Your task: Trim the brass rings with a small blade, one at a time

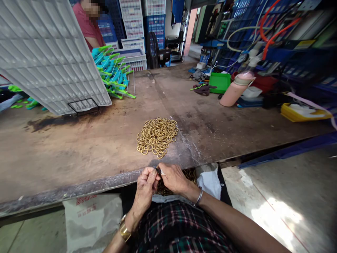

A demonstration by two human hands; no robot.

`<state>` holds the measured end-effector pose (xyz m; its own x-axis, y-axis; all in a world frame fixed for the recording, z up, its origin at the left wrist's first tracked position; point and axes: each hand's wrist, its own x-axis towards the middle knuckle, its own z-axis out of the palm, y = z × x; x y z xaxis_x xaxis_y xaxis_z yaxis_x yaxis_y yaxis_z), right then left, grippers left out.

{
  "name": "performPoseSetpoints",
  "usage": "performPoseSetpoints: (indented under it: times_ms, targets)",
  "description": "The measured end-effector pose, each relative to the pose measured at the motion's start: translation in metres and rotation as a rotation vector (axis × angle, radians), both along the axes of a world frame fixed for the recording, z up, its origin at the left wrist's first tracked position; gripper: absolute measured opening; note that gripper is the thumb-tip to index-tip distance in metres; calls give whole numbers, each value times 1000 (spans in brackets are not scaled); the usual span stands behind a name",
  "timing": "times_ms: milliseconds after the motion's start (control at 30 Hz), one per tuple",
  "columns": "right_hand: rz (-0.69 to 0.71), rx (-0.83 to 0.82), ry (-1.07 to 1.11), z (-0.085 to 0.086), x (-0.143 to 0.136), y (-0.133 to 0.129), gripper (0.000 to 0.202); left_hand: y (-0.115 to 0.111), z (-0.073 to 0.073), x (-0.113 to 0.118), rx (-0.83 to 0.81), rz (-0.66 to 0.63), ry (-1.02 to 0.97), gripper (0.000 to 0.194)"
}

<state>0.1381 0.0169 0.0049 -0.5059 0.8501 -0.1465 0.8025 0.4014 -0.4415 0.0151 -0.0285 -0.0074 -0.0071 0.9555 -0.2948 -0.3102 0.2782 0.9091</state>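
My left hand (146, 183) and my right hand (174, 177) meet at the table's front edge, both closed. Between the right thumb and fingers is a small dark tool (158, 170), mostly covered, its kind unclear. The left thumb and fingertips pinch right beside its tip; whatever they hold is too small to make out. Just beyond both hands lies a heap of brass-coloured rings (157, 135) on the wooden table (110, 147). More brass-coloured pieces (163, 189) show below my hands in a pale-lined container at my lap, partly hidden by my wrists.
A white ribbed panel (56, 56) leans at left, beside green and blue plastic pieces (116, 75). A pink bottle (234, 92), a green tray (219, 82) and a yellow tray (302, 114) stand at right. A pale sack (92, 221) hangs below. Another person (91, 24) is behind the panel.
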Motion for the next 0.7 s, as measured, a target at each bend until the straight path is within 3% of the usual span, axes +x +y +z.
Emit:
performPoseSetpoints:
  times_ms: [367, 500, 700]
  targets:
    - [22, -34, -95, 8, -3, 3, 19, -1, -3, -5, 43, -37, 121, 30]
    - [-16, -20, -124, 6, -4, 4, 21, -5, 3, -5, 45, -46, 115, 29]
    - [-196, 79, -116, 2, 7, 22, 26, -11, 20, 2, 53, -123, -185, 25]
